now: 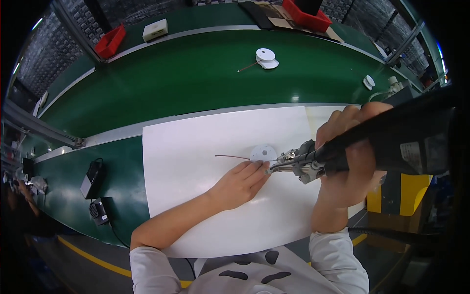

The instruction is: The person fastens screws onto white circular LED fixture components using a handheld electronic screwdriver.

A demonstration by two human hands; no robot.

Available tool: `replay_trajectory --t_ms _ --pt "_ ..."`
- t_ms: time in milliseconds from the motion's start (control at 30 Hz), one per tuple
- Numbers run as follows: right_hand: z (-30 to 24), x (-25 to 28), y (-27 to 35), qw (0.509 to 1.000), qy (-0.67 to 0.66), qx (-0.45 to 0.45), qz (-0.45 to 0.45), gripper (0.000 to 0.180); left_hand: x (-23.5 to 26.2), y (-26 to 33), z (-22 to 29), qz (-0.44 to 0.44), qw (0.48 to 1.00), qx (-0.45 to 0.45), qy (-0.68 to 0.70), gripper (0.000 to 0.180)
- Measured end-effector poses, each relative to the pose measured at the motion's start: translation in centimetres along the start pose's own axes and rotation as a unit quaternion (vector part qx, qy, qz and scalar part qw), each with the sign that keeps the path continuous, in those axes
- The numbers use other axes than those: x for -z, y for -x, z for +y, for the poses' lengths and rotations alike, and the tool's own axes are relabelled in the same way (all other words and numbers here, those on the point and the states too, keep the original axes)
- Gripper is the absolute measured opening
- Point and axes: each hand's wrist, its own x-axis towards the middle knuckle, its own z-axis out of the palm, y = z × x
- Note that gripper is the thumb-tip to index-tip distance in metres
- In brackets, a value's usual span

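My left hand [240, 184] lies on the white sheet, its fingers drawn together at the near edge of a white round part [263, 152]. A thin reddish-brown wire [231, 157] sticks out of this part to the left. My right hand [350, 166] is wrapped round a thick black handheld power tool [396, 142] with a metal mechanism at its front. The tool's narrow metal tip [279, 165] meets the round part's right edge, close to my left fingertips. My fingers hide the near side of the part.
Beyond the white sheet [186, 147], a green conveyor belt [171, 73] carries a white round part with a wire [266, 58] and a smaller white piece [368, 82]. Red bins [110, 42] and a white box [155, 30] stand behind. Black devices [99, 210] with cables sit left.
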Motion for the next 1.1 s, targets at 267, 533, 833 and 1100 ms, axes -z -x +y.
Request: replay_trajectory --t_ms 267,533,833,1100 --pt "-0.8 1.1 -0.8 0.996 -0.029 0.083 0.021 0.039 1.4 2.1 -1.6 0.062 0.99 -0.052 0.119 0.026" --pt "-1.2 -1.7 -0.1 0.999 0.013 0.038 0.029 0.032 2.0 3.3 -1.9 0.027 0.997 -0.01 0.076 0.032" --pt "2.1 -2.0 -0.3 0.982 -0.069 0.106 -0.141 0.029 2.3 5.1 -3.0 0.031 0.997 -0.015 0.064 0.037" --pt "2.5 -4.9 0.9 0.981 -0.132 0.076 -0.121 0.029 3.0 6.4 -3.8 0.027 0.996 -0.018 0.081 0.034"
